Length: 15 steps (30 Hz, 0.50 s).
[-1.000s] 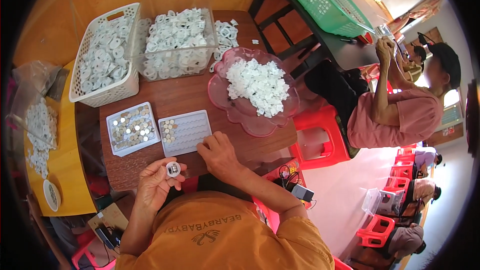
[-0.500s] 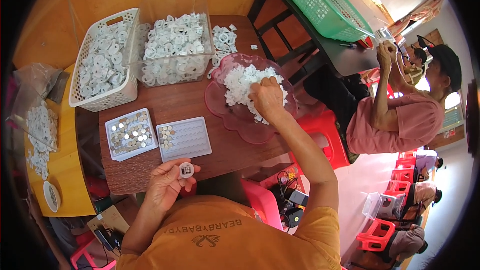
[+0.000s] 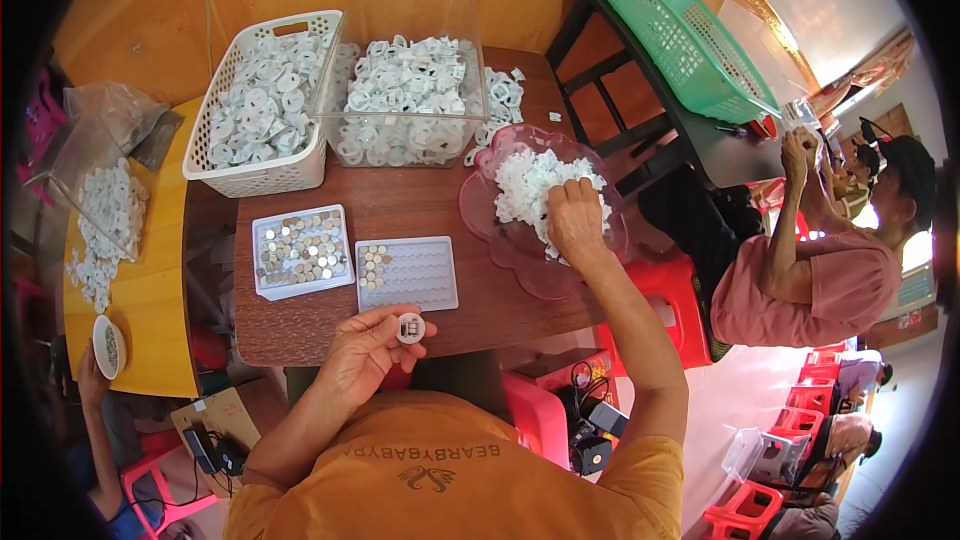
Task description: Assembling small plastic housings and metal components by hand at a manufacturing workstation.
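Observation:
My left hand (image 3: 362, 347) holds a small round white part (image 3: 410, 327) between thumb and fingers, just over the near edge of the brown table (image 3: 420, 202). My right hand (image 3: 576, 217) reaches into a pink scalloped bowl (image 3: 500, 230) and rests, fingers curled, on the heap of small white pieces (image 3: 528, 183) in it. Whether it grips a piece is hidden. In front of my left hand lie two shallow white trays: the left tray (image 3: 301, 250) is full of small metal discs, the right tray (image 3: 407, 273) has a few discs at its left end.
A white basket (image 3: 262, 108) and a clear bin (image 3: 408, 80) at the back hold white plastic parts. A green basket (image 3: 688, 32) sits on a dark table at the right, where a seated person (image 3: 820, 260) works. A yellow table (image 3: 140, 280) stands at the left.
My right hand went from the tray near my left hand out to the pink bowl and now sits deeper in the white pieces. My left hand kept hold of the round part.

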Each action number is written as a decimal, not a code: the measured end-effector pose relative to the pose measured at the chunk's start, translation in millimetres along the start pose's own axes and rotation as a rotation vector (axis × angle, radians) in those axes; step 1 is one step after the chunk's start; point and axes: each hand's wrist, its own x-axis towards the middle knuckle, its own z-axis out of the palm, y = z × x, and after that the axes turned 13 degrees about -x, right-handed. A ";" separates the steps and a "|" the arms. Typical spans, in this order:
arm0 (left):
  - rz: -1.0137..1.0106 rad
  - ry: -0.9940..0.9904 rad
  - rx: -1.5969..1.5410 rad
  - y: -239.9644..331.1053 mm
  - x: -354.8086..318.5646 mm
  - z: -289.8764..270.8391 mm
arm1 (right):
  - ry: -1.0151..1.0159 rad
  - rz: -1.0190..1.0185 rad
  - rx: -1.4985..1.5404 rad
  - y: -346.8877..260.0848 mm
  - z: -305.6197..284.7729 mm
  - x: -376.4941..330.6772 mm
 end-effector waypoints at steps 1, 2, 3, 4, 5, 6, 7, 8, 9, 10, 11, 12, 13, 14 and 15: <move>0.002 0.001 0.000 0.6 -1.0 -0.6 | 0.001 -0.002 0.001 -1.9 -2.3 1.0; 0.011 0.006 0.000 1.7 -2.0 -1.6 | 0.001 -0.004 0.057 -4.1 -5.1 1.7; 0.013 0.006 0.001 1.0 -2.3 -1.8 | -0.002 -0.001 0.105 -4.3 -9.5 -0.2; 0.001 -0.001 0.001 0.6 -2.2 -1.8 | -0.006 -0.029 0.103 -2.9 -8.1 -0.9; 0.007 0.002 0.001 0.4 -2.1 -1.8 | -0.012 -0.056 0.101 -0.6 -5.3 -0.6; 0.013 0.004 0.001 0.2 -1.2 -1.6 | -0.045 -0.077 0.127 2.0 -4.0 -1.0; 0.001 -0.004 0.001 -0.3 -0.6 -1.6 | -0.047 -0.060 0.179 4.2 -0.3 -3.2; 0.009 0.002 0.006 -1.2 -0.3 -1.7 | -0.049 -0.042 0.231 6.0 2.1 -6.2; 0.023 0.012 0.008 -1.7 0.4 -2.6 | -0.063 0.003 0.271 5.7 0.6 -6.7; 0.019 0.008 0.005 -2.0 1.3 -4.1 | -0.067 0.004 0.265 5.1 -1.2 -7.3; 0.020 0.012 0.005 -2.3 2.3 -5.5 | 0.003 0.055 0.330 4.6 -3.5 -7.4; 0.021 0.018 0.007 -2.8 2.9 -6.2 | 0.073 0.108 0.397 3.0 -6.8 -6.9; 0.018 0.017 0.005 -3.3 4.7 -4.5 | 0.070 0.109 0.394 1.7 -8.8 -4.9; 0.004 0.017 0.000 -3.7 6.9 -1.7 | 0.078 0.081 0.379 0.7 -10.2 -2.0; -0.011 0.018 -0.002 -4.0 8.0 0.1 | 0.087 0.056 0.366 -0.7 -10.0 -0.3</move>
